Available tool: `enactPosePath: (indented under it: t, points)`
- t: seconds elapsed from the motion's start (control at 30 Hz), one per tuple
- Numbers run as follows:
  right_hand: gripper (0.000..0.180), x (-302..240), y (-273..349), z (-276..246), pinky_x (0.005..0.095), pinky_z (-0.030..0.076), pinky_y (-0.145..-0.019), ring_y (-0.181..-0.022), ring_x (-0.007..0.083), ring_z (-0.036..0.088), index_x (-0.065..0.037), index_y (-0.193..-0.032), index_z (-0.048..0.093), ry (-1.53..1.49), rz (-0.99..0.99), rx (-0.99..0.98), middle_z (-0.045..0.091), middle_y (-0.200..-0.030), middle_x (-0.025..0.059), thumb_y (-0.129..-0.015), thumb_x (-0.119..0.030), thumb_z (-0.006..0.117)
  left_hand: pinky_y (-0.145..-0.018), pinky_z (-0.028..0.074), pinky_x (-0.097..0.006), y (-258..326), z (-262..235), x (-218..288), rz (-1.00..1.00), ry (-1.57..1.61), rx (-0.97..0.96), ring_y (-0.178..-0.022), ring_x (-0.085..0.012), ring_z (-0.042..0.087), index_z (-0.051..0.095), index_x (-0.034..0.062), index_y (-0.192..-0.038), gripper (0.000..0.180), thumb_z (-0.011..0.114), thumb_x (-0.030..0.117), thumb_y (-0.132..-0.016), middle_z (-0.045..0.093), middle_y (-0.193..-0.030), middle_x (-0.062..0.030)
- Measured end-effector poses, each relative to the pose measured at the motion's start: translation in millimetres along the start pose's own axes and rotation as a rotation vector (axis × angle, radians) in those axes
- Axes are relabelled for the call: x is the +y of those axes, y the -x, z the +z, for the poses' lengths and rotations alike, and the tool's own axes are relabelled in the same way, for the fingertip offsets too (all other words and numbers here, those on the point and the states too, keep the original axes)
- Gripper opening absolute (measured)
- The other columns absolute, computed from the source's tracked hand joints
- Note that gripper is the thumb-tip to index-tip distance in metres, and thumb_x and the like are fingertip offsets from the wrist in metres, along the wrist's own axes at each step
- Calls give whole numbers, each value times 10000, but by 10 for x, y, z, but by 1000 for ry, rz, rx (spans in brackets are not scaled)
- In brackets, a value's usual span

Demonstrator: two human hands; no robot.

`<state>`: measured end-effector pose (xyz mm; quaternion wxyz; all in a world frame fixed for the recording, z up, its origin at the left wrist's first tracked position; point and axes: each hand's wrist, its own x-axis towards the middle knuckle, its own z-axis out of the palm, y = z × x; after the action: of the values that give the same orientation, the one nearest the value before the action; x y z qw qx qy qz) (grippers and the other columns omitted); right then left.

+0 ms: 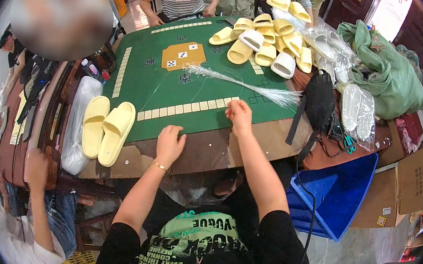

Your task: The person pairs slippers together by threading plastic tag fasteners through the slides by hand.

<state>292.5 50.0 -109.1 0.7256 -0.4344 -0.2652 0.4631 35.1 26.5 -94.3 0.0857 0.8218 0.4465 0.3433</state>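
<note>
My left hand (170, 145) is at the near edge of the green mat (139, 82), its fingers curled in; what they hold, if anything, cannot be made out. Farther right, my right hand (239, 117) is pinched closed by the end of the printed tile row (188, 108). Anything between those fingertips is too small to see. Beyond my hands lies a fanned bundle of thin clear plastic strands (258, 89), with a few loose strands on the mat. Left of my left hand stands a pair of yellow slide sandals (108, 128), side by side.
Yellow and white slippers (266, 36) are piled at the far right of the table. A black bag (318, 97), bagged white slippers (357, 112) and teal-handled scissors (349, 144) lie at right. A blue bin (340, 193) stands below, beside a cardboard box (417, 176). Other people sit around.
</note>
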Motion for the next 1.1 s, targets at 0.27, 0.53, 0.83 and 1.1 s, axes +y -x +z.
enactPosePath:
  t: [0.27, 0.53, 0.83, 1.1]
  points:
    - [68, -700, -1305, -764, 265, 455, -493, -584, 186, 558, -30, -863, 543, -114, -101, 352, 576, -734, 75, -807, -67, 551, -808, 399, -380, -72, 164, 186, 16, -55, -35, -934, -270, 503, 597, 76, -924, 208, 657, 152, -740, 550, -958, -74]
    - [251, -825, -1872, -1041, 318, 514, -511, -662, 256, 620, 25, -1002, 482, -262, 76, 645, 595, -794, 162, -853, -168, 541, -805, 392, -393, -52, 152, 113, -19, -34, -38, -933, -264, 499, 598, 83, -914, 195, 652, 164, -746, 547, -959, -65]
    - [481, -1226, -2037, -736, 442, 341, -954, -1105, 355, 434, 0, -1162, 480, 1303, -772, 695, 472, -1195, 211, -714, -137, 587, -779, 397, -381, -122, 112, 182, 0, -29, -44, -909, -265, 501, 594, 73, -916, 202, 655, 125, -730, 543, -950, -67]
    - [769, -1667, -2337, -300, 526, 254, -1031, -1349, 329, 202, -173, -1419, 188, 1846, -465, 372, 309, -1430, 69, -747, -132, 561, -774, 391, -381, -121, 134, 152, -15, -56, -32, -899, -256, 508, 588, 82, -898, 212, 666, 122, -705, 542, -942, -59]
